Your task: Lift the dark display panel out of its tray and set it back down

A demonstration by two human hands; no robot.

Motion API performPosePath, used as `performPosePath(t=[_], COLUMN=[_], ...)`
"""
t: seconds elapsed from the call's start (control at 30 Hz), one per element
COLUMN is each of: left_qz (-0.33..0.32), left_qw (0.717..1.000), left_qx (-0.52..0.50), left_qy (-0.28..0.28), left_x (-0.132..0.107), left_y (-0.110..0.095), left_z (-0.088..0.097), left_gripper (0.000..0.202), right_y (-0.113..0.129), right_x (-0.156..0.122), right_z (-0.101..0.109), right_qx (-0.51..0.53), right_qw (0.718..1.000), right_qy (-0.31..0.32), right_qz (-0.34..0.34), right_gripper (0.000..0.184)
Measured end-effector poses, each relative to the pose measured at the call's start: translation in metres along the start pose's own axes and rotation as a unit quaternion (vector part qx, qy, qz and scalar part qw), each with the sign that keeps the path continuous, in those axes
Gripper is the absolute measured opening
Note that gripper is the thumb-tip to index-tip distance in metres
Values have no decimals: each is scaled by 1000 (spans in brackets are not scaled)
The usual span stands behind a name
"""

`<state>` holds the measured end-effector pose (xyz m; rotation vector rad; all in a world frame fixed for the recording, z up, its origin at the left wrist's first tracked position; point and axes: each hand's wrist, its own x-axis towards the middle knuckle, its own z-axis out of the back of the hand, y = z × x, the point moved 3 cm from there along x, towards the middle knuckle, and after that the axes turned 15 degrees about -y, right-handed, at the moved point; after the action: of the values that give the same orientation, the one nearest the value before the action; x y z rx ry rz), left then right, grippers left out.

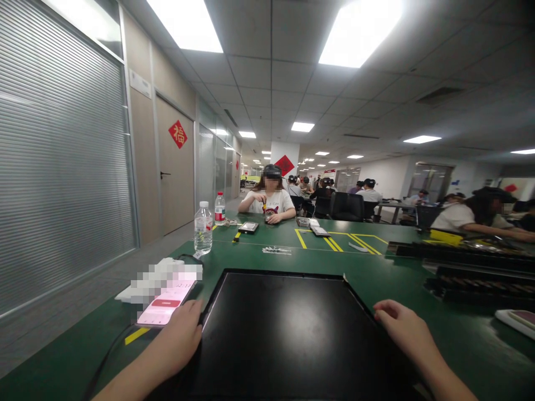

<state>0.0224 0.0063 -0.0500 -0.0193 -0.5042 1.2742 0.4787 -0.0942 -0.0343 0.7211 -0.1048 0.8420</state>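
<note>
A large black flat screen panel [288,334] lies face up on the green table in front of me, its dark surface reflecting a ceiling light. My left hand [188,323] is closed at the panel's left edge, its fingertips partly hidden there. Right beside the opposite edge, my right hand [397,320] has its fingers curled in towards the thumb. Whether it touches the panel, or pinches anything small, I cannot make out. A phone with a lit pink screen [169,301] rests next to my left hand.
Beyond the panel are a water bottle [203,231], a red-capped bottle [219,209] and small metal pieces [276,250]. Across the table [238,259] a person [271,200] works near a hard drive [248,227]. Long black parts [480,284] lie at the right. A cable [104,356] runs at left.
</note>
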Motion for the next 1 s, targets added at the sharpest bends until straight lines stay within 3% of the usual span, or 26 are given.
performPosePath(t=[0.07, 0.2, 0.43, 0.63, 0.8, 1.0], left_qz=[-5, -13, 8, 94, 199, 330], left_qw=[1000, 1000, 999, 977, 924, 816], left_qx=[-3, -19, -51, -193, -327, -474], left_qy=[3, -1, -11, -14, -10, 17], left_x=[2, 3, 5, 8, 11, 17], left_y=[-2, -5, -5, -5, -1, 1], left_z=[2, 5, 8, 20, 18, 3], left_gripper=[36, 29, 32, 32, 29, 32], right_y=[-6, -19, -26, -27, -21, -20], right_x=[4, 9, 12, 15, 14, 18], right_z=[2, -7, -20, -17, -18, -18], right_qx=[-20, -40, -33, -33, -31, -36], right_qw=[1000, 998, 998, 998, 998, 997], right_qy=[-9, 38, 52, 52, 47, 61], right_qz=[1, -7, 22, 15, 17, 15], right_gripper=[25, 27, 28, 30, 28, 30])
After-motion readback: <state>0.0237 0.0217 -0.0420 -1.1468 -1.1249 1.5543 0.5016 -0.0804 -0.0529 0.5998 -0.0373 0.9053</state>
